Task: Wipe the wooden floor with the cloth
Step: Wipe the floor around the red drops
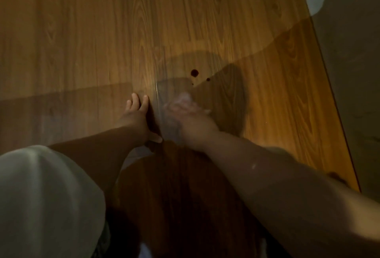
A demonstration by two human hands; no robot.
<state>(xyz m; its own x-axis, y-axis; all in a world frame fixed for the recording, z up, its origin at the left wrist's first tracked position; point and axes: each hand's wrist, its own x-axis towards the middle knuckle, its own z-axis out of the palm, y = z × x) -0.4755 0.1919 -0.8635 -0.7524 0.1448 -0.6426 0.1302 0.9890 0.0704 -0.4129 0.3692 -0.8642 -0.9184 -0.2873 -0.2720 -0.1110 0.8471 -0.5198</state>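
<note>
The wooden floor [102, 31] fills the head view, with plank grain running away from me. My left hand [136, 114] rests flat on it, fingers spread. Just to its right, my right hand [189, 116] is blurred by motion and closed on a pale cloth [184, 97] pressed against the boards. A few dark red spots [194, 72] lie on the wood just beyond the cloth. Much of the cloth is hidden under the hand.
A pale wall [349, 72] runs along the floor's right edge. My knee in light fabric [45, 196] takes up the lower left. Shadows of my arms and body darken the boards around the hands.
</note>
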